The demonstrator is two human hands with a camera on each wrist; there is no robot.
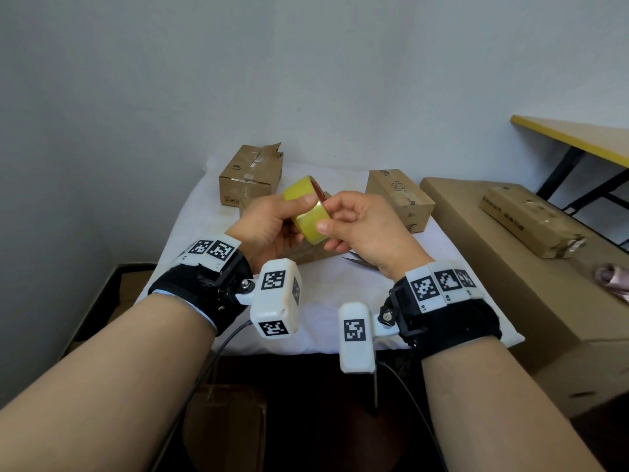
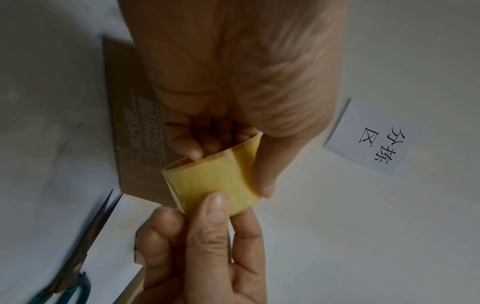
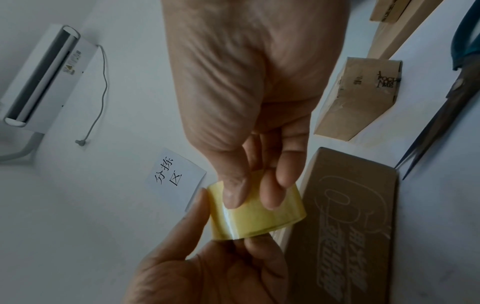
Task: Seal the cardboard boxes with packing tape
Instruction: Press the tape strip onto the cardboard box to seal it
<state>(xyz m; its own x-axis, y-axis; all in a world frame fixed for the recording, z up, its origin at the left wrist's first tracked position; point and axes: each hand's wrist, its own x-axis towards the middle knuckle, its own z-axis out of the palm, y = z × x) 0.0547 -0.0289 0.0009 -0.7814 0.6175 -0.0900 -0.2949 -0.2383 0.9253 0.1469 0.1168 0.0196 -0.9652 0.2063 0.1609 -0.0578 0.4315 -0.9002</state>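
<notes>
A yellowish roll of packing tape (image 1: 308, 211) is held up above the white-covered table (image 1: 326, 301). My left hand (image 1: 296, 218) grips it, thumb on the outer face (image 2: 262, 176) and fingers in the core. My right hand (image 1: 325, 216) pinches the roll's outer layer with thumb (image 3: 233, 193) and fingertips (image 3: 281, 181). Below the hands lies a printed cardboard box (image 3: 350, 226), mostly hidden in the head view (image 1: 306, 255). A box with a torn flap (image 1: 252, 175) stands at the back left. Another box (image 1: 400, 199) sits at the right.
Scissors (image 2: 78, 246) with teal handles lie on the cloth near the printed box, their tip showing under my right hand (image 1: 355, 262). A large carton (image 1: 510, 267) at the right edge carries a small box (image 1: 531, 221). A yellow-edged table (image 1: 578, 134) stands beyond.
</notes>
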